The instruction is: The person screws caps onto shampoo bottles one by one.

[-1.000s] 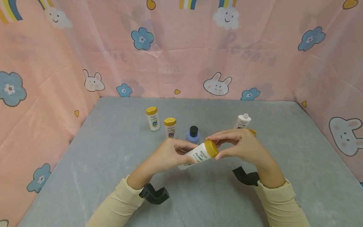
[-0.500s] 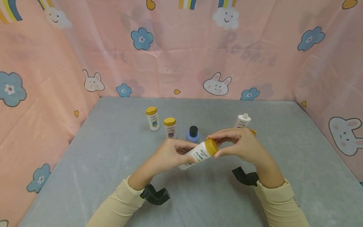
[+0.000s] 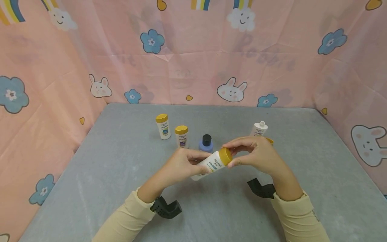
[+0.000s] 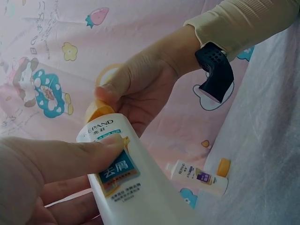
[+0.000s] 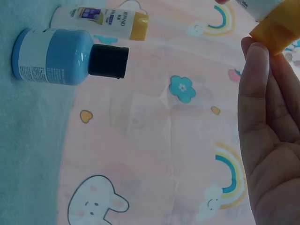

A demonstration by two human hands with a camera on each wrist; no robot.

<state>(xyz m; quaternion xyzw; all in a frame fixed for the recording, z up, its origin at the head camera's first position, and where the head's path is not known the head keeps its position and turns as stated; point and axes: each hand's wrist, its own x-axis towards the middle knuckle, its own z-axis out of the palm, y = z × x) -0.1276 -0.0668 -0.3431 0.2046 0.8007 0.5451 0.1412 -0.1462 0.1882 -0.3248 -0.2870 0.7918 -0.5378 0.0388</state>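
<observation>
While the white bottle hangs tilted above the surface, its yellow cap toward the right hand, only small things differ from a second ago: the capped end sits a trace higher, and the right thumb and fingertips have shifted slightly on the cap. Whether that is a twist or a regrip, I cannot tell; the cap is on the bottle, so the work at it looks unfinished. The left hand grips the body, thumb across the label, other fingers behind; the right fingers pinch the cap. Beyond stand a blue bottle with a black cap and, leftward, two yellow-capped bottles. Past the right hand, an uncapped bottle stands with a loose yellow cap near it.
</observation>
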